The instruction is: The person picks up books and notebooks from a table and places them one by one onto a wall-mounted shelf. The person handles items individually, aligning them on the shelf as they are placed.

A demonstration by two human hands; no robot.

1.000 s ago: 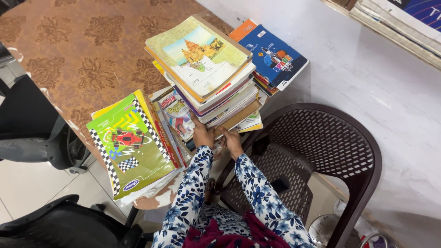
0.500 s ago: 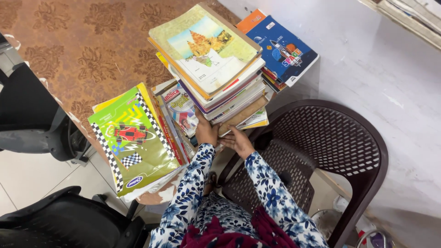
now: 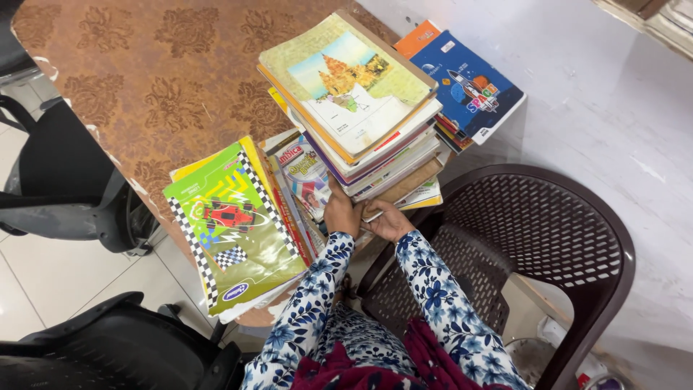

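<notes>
Both hands were at the near foot of the tall stack (image 3: 361,115) of books, which stood at the near edge of the brown patterned surface (image 3: 144,72), its top book bearing a picture of a temple. The left hand (image 3: 341,213) pressed flat against the stack's lower left side, fingers up along the spines, with no closed grip visible. The right hand (image 3: 390,220) was tucked under the near bottom corner, fingers curled beneath the lowest books; whether they were clenched on one book or only supporting the pile could not be told. The stack leaned a little toward the person and overhung the edge slightly. Just to its left a lower pile topped by a green book (image 3: 234,227) with a racing car lay tilted, also partly off the edge, and a few thin colourful booklets (image 3: 303,173) were wedged between the two piles. Behind the stack, touching the white wall, sat a blue book (image 3: 473,87) on an orange one. A dark plastic chair (image 3: 548,245) stood at the person's right. Judging by the hands, the step was getting hold of the whole stack from below. A lift would call for both palms well beneath the bottom book and the load kept level, since the upper books were unevenly squared and could slide off.
</notes>
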